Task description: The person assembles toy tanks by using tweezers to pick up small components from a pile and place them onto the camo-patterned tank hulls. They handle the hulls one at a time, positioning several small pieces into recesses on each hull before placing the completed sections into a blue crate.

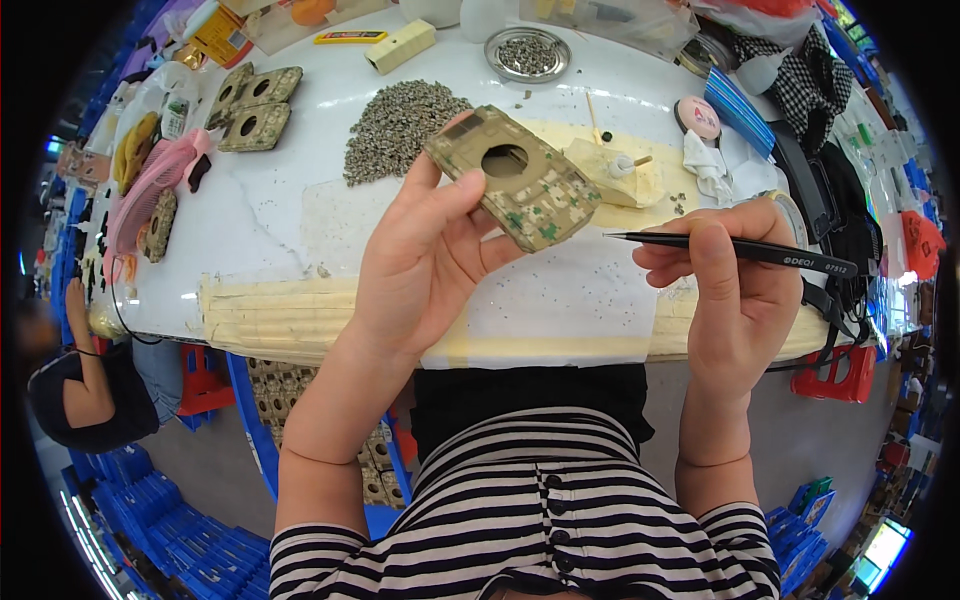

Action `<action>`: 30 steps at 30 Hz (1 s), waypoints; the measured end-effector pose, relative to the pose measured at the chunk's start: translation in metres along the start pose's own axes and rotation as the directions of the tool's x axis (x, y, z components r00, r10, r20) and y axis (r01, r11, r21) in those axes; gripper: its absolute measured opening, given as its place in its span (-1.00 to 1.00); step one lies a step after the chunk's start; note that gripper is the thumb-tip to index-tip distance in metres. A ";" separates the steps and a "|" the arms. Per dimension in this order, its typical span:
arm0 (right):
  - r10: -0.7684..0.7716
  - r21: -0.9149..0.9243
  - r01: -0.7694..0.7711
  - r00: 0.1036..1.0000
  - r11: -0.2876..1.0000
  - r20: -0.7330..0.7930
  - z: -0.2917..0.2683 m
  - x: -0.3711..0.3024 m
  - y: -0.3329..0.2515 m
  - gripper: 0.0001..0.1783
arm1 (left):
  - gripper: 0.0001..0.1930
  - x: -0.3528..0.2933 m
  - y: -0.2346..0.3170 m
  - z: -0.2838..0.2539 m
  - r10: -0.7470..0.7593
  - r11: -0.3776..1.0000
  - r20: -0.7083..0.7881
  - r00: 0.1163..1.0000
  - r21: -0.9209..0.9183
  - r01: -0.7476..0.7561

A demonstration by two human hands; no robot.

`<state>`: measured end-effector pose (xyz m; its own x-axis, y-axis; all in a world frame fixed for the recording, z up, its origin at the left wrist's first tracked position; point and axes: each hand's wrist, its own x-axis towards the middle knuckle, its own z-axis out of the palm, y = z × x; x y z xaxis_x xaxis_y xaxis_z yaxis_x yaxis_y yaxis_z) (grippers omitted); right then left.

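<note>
The white worktable (260, 215) fills the upper and middle part of the frame, its near edge bound with cream tape. A white paper sheet (560, 300) lies at the table's centre and overhangs the near edge.

The left hand (425, 260), centre of frame, is raised above the sheet and grips a camouflage-painted model shell (525, 185) with a round hole in its top. The thumb lies along the shell's near left edge and the fingers support it from beneath. The shell is tilted, clear of the table, just above centre.

The right hand (735, 285), right of centre, is closed around black tweezers (730, 246). Their tip points left toward the shell and stops short of it, not touching. Whether the tip carries anything cannot be told.

Behind the shell, upper centre, lies a heap of small grey parts (395, 125). Three more camouflage shells (252, 108) lie at upper left. A pink fan (150, 185) sits at the left edge of the table. A round metal dish (527, 54) holding small parts stands at top centre. A cream block (615, 172) rests just right of the held shell, and a yellow box (400, 46) lies at top centre-left.

At far left, another person's hand (77, 305) rests at the table edge.
</note>
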<state>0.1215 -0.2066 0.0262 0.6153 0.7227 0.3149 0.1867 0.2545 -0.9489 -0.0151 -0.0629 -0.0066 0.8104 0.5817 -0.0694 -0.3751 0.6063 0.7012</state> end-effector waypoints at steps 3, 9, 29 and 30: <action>-0.051 0.049 0.052 0.999 0.997 -0.016 0.010 0.004 0.001 -0.87 | -0.43 -0.002 0.002 -0.002 -0.008 1.000 0.050 0.999 -0.029 0.010; -0.231 -0.212 0.230 0.973 0.950 0.019 0.016 0.003 0.005 -0.89 | -0.41 -0.003 0.002 0.001 -0.015 0.998 0.053 0.999 -0.052 0.018; -0.272 -0.167 0.266 0.962 0.949 -0.011 0.034 0.004 0.020 -0.90 | -0.46 -0.004 0.003 -0.002 -0.010 0.994 0.088 0.996 -0.107 0.019; -0.272 -0.169 0.267 0.962 0.949 -0.009 0.033 0.004 0.020 -0.90 | -0.46 -0.004 0.003 -0.002 -0.011 0.994 0.088 0.996 -0.106 0.020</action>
<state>0.1024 -0.1768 0.0093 0.5484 0.6201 0.5611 0.4706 0.3258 -0.8200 -0.0200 -0.0622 -0.0055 0.8511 0.5248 -0.0142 -0.4039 0.6720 0.6207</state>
